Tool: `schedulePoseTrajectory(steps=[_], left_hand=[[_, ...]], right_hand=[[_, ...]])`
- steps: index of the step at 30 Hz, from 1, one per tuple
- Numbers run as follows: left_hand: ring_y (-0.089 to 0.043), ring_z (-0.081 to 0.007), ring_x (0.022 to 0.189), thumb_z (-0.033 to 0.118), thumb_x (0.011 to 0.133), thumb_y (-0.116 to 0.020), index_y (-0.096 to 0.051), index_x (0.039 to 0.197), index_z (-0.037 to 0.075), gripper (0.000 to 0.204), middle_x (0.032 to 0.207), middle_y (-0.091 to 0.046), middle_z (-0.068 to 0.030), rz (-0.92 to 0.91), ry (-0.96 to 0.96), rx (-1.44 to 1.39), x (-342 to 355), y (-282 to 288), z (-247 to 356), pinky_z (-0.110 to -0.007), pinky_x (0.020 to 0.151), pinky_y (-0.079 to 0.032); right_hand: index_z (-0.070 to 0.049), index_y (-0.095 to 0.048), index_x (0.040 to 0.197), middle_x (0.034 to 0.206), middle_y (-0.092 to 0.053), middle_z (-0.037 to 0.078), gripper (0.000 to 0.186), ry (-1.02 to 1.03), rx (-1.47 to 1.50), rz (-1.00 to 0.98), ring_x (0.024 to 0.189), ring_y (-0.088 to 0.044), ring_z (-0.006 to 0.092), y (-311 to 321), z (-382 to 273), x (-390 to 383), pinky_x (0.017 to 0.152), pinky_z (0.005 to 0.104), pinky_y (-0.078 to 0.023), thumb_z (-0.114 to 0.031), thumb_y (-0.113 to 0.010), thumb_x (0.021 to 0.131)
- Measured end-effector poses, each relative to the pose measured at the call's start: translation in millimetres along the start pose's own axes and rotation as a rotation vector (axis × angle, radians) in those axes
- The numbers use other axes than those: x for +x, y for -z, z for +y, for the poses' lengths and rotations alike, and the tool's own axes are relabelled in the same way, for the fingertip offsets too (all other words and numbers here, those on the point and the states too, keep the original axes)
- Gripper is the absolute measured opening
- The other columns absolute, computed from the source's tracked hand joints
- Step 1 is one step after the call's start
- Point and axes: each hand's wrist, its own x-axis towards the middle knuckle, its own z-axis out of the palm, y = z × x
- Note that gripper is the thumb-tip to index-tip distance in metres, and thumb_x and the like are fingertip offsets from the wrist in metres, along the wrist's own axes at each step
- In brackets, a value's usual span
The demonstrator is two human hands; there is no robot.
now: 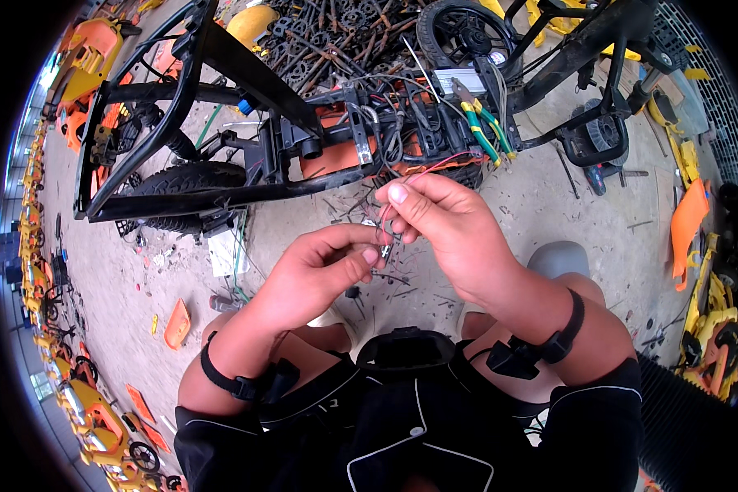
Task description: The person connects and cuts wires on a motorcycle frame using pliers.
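Note:
My left hand (316, 266) is closed, thumb against fingers, on a thin red wire with a small metallic tip (385, 251) beside the fingertips. Higher and to the right, my right hand (451, 225) pinches the same thin red wire (385, 215), which loops between both hands. Another stretch of red or pink wire (444, 161) runs from the vehicle frame toward my right fingers. Beyond my hands stands the black metal frame (258, 78) of a two-wheeled vehicle, bundled cables (394, 123) exposed in its middle. Pliers (485, 131) with green and yellow handles rest on it.
A rear tyre (184, 182) sits under the frame's left part. Behind is a heap of rusty metal parts (328, 37) and a loose wheel (466, 33). Orange panels (690, 225) lie right, an orange piece (177, 324) left. Yellow vehicles (98, 414) line the left edge.

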Motion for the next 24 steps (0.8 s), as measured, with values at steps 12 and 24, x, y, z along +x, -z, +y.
schedulePoseTrajectory(steps=[12,24], left_hand=[[-0.058,-0.0090,0.082,0.012,0.097,-0.058,-0.063,0.116,-0.004,0.025,0.094,-0.066,-0.0052,-0.039,0.006,-0.019,0.2,-0.3,1.5,-0.023,0.077,-0.049],[-0.059,-0.0102,0.079,0.014,0.097,-0.058,-0.064,0.111,-0.005,0.024,0.090,-0.066,-0.0052,-0.026,0.026,-0.034,0.4,2.5,-0.6,-0.024,0.074,-0.049]], right_hand=[[0.002,-0.064,0.108,0.094,-0.064,0.003,0.025,0.004,0.005,-0.005,0.081,-0.054,0.0079,-1.1,6.3,1.1,0.074,0.0235,-0.046,-0.019,-0.056,0.099],[0.002,-0.063,0.109,0.092,-0.064,0.004,0.026,0.014,-0.031,-0.016,0.081,-0.055,0.0081,-2.3,8.4,1.8,0.072,0.0230,-0.045,-0.020,-0.055,0.099]])
